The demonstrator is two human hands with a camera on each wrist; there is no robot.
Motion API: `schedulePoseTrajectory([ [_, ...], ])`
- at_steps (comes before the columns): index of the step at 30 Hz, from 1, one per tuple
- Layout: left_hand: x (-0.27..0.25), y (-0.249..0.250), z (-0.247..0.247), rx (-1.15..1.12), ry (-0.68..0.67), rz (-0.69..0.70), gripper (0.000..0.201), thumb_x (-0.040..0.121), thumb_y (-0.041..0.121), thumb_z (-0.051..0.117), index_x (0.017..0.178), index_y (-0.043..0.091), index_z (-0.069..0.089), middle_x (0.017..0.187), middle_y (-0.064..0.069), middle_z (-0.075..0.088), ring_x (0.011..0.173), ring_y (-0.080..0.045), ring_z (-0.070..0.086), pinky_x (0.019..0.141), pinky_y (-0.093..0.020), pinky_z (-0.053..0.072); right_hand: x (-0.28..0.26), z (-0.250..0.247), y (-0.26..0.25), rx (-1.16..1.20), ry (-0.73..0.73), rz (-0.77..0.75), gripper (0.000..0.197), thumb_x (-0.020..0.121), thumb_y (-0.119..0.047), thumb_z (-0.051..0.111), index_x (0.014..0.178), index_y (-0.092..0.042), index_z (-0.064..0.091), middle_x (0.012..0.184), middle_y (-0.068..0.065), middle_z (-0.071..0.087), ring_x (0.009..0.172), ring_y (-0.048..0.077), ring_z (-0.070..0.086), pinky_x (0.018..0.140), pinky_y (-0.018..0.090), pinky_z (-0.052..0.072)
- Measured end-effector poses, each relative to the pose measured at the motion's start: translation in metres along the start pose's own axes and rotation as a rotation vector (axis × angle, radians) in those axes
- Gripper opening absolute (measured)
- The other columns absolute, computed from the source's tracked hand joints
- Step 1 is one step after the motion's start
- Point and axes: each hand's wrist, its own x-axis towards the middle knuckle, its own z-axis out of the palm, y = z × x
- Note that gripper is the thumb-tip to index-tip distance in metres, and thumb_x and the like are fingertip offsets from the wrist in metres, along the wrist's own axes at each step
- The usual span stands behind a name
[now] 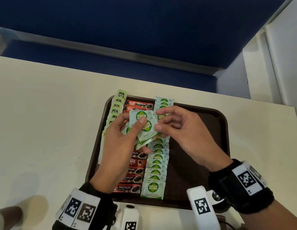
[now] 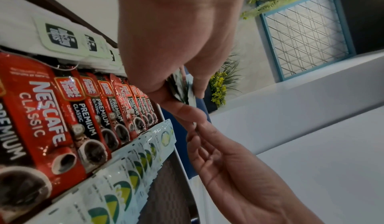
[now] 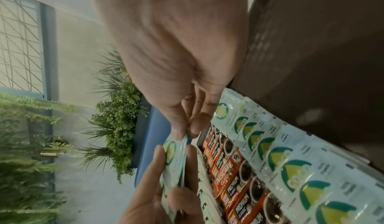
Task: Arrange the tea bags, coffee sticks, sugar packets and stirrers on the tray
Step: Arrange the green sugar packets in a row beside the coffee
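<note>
A brown tray (image 1: pixel 202 123) holds three columns: green-tagged tea bags (image 1: pixel 118 103) on the left, red coffee sticks (image 1: pixel 132 179) in the middle, and white-green sugar packets (image 1: pixel 157 165) to their right. Above the columns my left hand (image 1: pixel 128 130) grips a small fanned stack of sugar packets (image 1: pixel 145 128), thumb on top. My right hand (image 1: pixel 161 121) pinches the right edge of that stack between thumb and forefinger. In the right wrist view the pinch (image 3: pixel 188 132) sits at the top of the stack (image 3: pixel 174 158). The left wrist view shows coffee sticks (image 2: pixel 93 112) and the sugar row (image 2: pixel 141 158) below.
The tray's right half (image 3: pixel 311 63) is bare brown surface. The tray lies on a cream table (image 1: pixel 45 122) close to its far edge. Beyond that edge runs a blue bench (image 1: pixel 128 39), and a white wall (image 1: pixel 277 63) stands at the right.
</note>
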Motion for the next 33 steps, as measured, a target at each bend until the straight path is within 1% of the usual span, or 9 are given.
schedulePoseTrajectory([
  [4, -0.001, 0.000, -0.005, 0.016, 0.053, 0.009, 0.024, 0.099, 0.025, 0.076, 0.119, 0.014, 0.069, 0.113, -0.006, 0.081, 0.088, -0.034, 0.082, 0.049, -0.033, 0.062, -0.002, -0.012, 0.004, -0.095, 0.026, 0.021, 0.023, 0.097, -0.014, 0.076, 0.116, -0.027, 0.075, 0.098, 0.001, 0.080, 0.091, 0.019, 0.077, 0.081, 0.027, 0.063],
  [8, 0.001, 0.004, -0.008, 0.080, 0.049, 0.047, 0.026, 0.094, 0.020, 0.081, 0.117, 0.015, 0.070, 0.114, -0.002, 0.080, 0.087, -0.030, 0.083, 0.048, -0.033, 0.062, -0.003, -0.013, -0.002, -0.064, 0.015, 0.019, 0.029, 0.095, -0.029, 0.078, 0.123, -0.032, 0.072, 0.105, -0.001, 0.079, 0.095, 0.017, 0.076, 0.080, 0.026, 0.061],
  [11, 0.000, 0.005, -0.004, 0.126, 0.016, 0.065, 0.028, 0.092, 0.022, 0.083, 0.117, 0.016, 0.071, 0.112, -0.003, 0.080, 0.083, -0.030, 0.082, 0.047, -0.034, 0.061, -0.002, -0.003, -0.003, -0.079, -0.058, -0.008, 0.039, 0.091, -0.029, 0.083, 0.127, -0.033, 0.070, 0.105, 0.003, 0.078, 0.098, 0.020, 0.076, 0.087, 0.035, 0.064],
  [14, -0.002, 0.007, -0.002, 0.084, 0.030, 0.060, 0.020, 0.100, 0.027, 0.075, 0.115, 0.014, 0.072, 0.108, -0.006, 0.081, 0.079, -0.030, 0.082, 0.047, -0.035, 0.062, 0.001, -0.004, -0.001, -0.074, -0.075, -0.015, 0.034, 0.094, -0.019, 0.080, 0.125, -0.030, 0.071, 0.103, 0.004, 0.077, 0.098, 0.021, 0.076, 0.091, 0.042, 0.064],
  [20, 0.000, 0.009, -0.020, 0.032, 0.102, 0.029, 0.023, 0.102, 0.029, 0.071, 0.119, 0.013, 0.069, 0.109, -0.010, 0.082, 0.088, -0.035, 0.083, 0.047, -0.032, 0.062, 0.010, -0.034, 0.018, -0.137, 0.241, -0.007, 0.015, 0.100, -0.020, 0.073, 0.112, -0.028, 0.074, 0.110, -0.012, 0.079, 0.106, 0.007, 0.073, 0.096, 0.041, 0.061],
  [24, -0.002, 0.004, -0.025, 0.050, 0.111, 0.012, 0.023, 0.102, 0.029, 0.072, 0.118, 0.013, 0.068, 0.110, -0.011, 0.082, 0.087, -0.035, 0.083, 0.046, -0.033, 0.062, 0.016, -0.029, 0.034, -0.280, 0.196, -0.006, 0.016, 0.101, -0.020, 0.072, 0.111, -0.032, 0.072, 0.107, -0.014, 0.077, 0.103, 0.006, 0.072, 0.094, 0.040, 0.061],
  [26, -0.004, 0.001, -0.024, 0.063, 0.109, 0.005, 0.022, 0.102, 0.030, 0.072, 0.117, 0.014, 0.070, 0.109, -0.010, 0.082, 0.086, -0.034, 0.083, 0.046, -0.033, 0.062, 0.017, -0.023, 0.039, -0.314, 0.169, -0.015, 0.018, 0.100, -0.019, 0.073, 0.110, -0.034, 0.071, 0.104, -0.012, 0.076, 0.100, 0.007, 0.071, 0.091, 0.036, 0.061],
  [30, -0.007, -0.001, -0.023, 0.098, 0.107, 0.004, 0.018, 0.101, 0.029, 0.072, 0.112, 0.015, 0.071, 0.104, -0.008, 0.083, 0.082, -0.032, 0.083, 0.045, -0.032, 0.060, 0.016, -0.012, 0.045, -0.341, 0.168, -0.044, 0.018, 0.100, -0.016, 0.073, 0.108, -0.031, 0.071, 0.103, -0.011, 0.076, 0.096, 0.003, 0.067, 0.080, 0.010, 0.050],
  [33, -0.007, -0.001, -0.023, 0.097, 0.106, 0.003, 0.018, 0.101, 0.029, 0.072, 0.113, 0.015, 0.071, 0.104, -0.008, 0.083, 0.082, -0.031, 0.083, 0.045, -0.033, 0.061, 0.015, -0.008, 0.046, -0.352, 0.188, -0.058, 0.016, 0.101, -0.014, 0.072, 0.109, -0.027, 0.071, 0.103, -0.012, 0.075, 0.095, -0.003, 0.065, 0.076, 0.004, 0.046],
])
